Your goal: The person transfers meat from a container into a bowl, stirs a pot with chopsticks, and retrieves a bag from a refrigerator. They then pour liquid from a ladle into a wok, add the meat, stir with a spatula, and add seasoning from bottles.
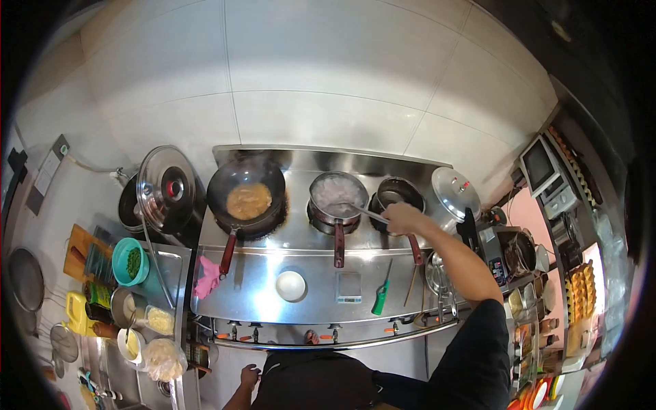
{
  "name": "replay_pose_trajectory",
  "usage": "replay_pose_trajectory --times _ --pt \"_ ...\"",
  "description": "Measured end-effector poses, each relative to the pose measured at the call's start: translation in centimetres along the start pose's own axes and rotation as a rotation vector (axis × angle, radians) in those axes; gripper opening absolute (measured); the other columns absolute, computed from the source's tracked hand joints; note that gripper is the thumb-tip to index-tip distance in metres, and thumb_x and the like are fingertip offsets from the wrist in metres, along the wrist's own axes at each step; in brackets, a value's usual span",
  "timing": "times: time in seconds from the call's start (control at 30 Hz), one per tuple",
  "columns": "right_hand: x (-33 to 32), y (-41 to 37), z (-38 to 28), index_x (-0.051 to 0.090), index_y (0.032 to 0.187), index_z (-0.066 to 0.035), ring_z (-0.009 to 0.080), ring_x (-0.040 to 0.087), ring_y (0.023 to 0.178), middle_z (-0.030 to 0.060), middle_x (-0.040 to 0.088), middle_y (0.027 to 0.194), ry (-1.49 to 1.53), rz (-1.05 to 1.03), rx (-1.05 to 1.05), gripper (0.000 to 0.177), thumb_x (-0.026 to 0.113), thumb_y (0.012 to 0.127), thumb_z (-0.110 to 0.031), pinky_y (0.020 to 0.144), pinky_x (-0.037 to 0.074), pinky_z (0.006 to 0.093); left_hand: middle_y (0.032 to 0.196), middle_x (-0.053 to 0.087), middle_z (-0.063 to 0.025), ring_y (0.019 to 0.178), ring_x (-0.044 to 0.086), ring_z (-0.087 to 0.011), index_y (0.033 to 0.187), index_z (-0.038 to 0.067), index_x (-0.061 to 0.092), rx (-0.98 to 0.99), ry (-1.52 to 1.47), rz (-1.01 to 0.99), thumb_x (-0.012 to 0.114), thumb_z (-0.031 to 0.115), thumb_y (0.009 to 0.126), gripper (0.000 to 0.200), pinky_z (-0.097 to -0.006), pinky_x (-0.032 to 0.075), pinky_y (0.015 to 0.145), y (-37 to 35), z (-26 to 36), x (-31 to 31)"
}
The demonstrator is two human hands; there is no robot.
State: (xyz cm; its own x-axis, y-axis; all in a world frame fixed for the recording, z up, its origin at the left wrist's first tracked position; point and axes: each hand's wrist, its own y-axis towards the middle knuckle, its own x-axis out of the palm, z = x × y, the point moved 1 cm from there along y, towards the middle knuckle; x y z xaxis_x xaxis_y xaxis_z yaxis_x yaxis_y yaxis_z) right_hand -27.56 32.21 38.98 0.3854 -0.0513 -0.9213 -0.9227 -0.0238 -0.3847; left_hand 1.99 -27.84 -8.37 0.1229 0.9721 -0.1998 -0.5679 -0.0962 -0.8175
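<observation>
My right hand point(404, 219) reaches over the steel stove and grips a metal spoon point(365, 212) whose far end dips into the middle saucepan point(337, 195), which holds a pale pinkish mixture. My left hand point(249, 376) hangs low by my waist near the stove's knobs, fingers curled, holding nothing that I can see. Left of the saucepan sits a dark wok point(247, 195) with an orange-brown sauce. A dark empty pot point(398, 193) stands just right of the saucepan, behind my right hand.
A white bowl point(291, 285), a small scale point(348, 287) and a green lighter point(380, 297) lie on the stove's front ledge point(260, 301). A pink cloth point(206, 277) hangs at its left. Lids, a green bowl point(130, 262) and containers crowd the left counter.
</observation>
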Motion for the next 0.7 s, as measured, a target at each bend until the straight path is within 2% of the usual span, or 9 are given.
replay_pose_trajectory --times 0.07,0.17,0.27,0.3,0.37,0.47,0.6,0.7 --pt "-4.7 -3.6 -1.9 0.07 0.089 0.003 0.0344 0.07 0.075 0.0198 0.069 0.074 0.06 -0.034 0.062 0.027 0.059 0.069 -0.01 0.071 0.056 0.0419 0.091 0.07 -0.0185 0.068 0.069 -0.0224 0.124 -0.002 0.059 0.028 -0.034 0.002 0.063 0.002 0.083 0.042 -0.0323 0.053 0.056 -0.1 -0.1 -0.6" --pt "-6.6 -4.7 -1.8 0.071 0.091 0.0 0.0368 0.069 0.083 0.0199 0.07 0.083 0.107 -0.048 0.12 0.027 0.06 0.069 -0.01 0.075 0.056 0.044 0.092 0.07 -0.0182 0.065 0.069 -0.0229 0.125 -0.003 0.058 0.003 -0.086 0.002 0.064 0.002 0.082 0.043 -0.0328 0.053 0.054 -0.6 0.1 -1.1" --pt "-0.6 -0.5 1.0 0.071 0.09 -0.003 0.0391 0.068 0.088 0.0219 0.069 0.091 -0.05 0.274 -0.076 0.023 0.059 0.073 -0.011 0.078 0.055 0.0471 0.091 0.07 -0.0179 0.063 0.069 -0.023 0.126 -0.003 0.057 0.023 -0.004 0.008 0.064 0.0 0.081 0.045 -0.0329 0.053 0.052 1.8 -2.5 -1.4" --pt "1.4 0.2 1.2 0.07 0.092 -0.003 0.0393 0.067 0.089 0.0219 0.069 0.092 -0.027 0.245 -0.027 0.023 0.058 0.074 -0.011 0.079 0.054 0.0477 0.089 0.07 -0.0174 0.065 0.069 -0.023 0.126 -0.003 0.056 0.005 -0.07 -0.071 0.063 0.0 0.081 0.045 -0.0324 0.053 0.053 1.9 -2.5 -1.5" --pt "4.7 0.8 0.4 0.07 0.094 -0.003 0.0396 0.066 0.092 0.0217 0.069 0.094 0.02 0.183 0.065 0.023 0.057 0.077 -0.011 0.08 0.054 0.0491 0.089 0.069 -0.0174 0.064 0.069 -0.0231 0.126 -0.003 0.056 -0.022 -0.081 -0.037 0.063 -0.001 0.081 0.045 -0.0322 0.053 0.053 0.4 -1.1 -1.3" --pt "4.8 -1.7 -0.5 0.065 0.101 -0.003 0.0394 0.066 0.094 0.0219 0.068 0.096 -0.003 0.127 0.045 0.028 0.055 0.075 -0.01 0.081 0.053 0.0499 0.09 0.07 -0.0173 0.066 0.069 -0.023 0.125 -0.002 0.057 0.0 -0.064 -0.007 0.062 0.0 0.083 0.043 -0.0316 0.053 0.053 -0.9 0.3 -0.9" --pt "2.5 -4.9 -1.6 0.066 0.1 -0.002 0.039 0.066 0.095 0.0213 0.068 0.096 -0.064 0.087 0.023 0.028 0.055 0.076 -0.011 0.082 0.053 0.0485 0.091 0.07 -0.017 0.067 0.069 -0.0227 0.124 -0.003 0.057 -0.005 -0.092 0.026 0.063 0.0 0.082 0.042 -0.0313 0.053 0.053 -0.9 0.2 -1.0" --pt "5.9 -1.3 -0.1 0.067 0.097 -0.002 0.0387 0.066 0.095 0.0215 0.068 0.096 -0.118 0.107 -0.03 0.027 0.055 0.075 -0.009 0.082 0.053 0.0489 0.09 0.069 -0.0176 0.066 0.069 -0.0228 0.123 -0.004 0.058 -0.009 -0.064 0.007 0.063 0.0 0.081 0.043 -0.0311 0.052 0.052 -0.6 -0.7 -1.2"
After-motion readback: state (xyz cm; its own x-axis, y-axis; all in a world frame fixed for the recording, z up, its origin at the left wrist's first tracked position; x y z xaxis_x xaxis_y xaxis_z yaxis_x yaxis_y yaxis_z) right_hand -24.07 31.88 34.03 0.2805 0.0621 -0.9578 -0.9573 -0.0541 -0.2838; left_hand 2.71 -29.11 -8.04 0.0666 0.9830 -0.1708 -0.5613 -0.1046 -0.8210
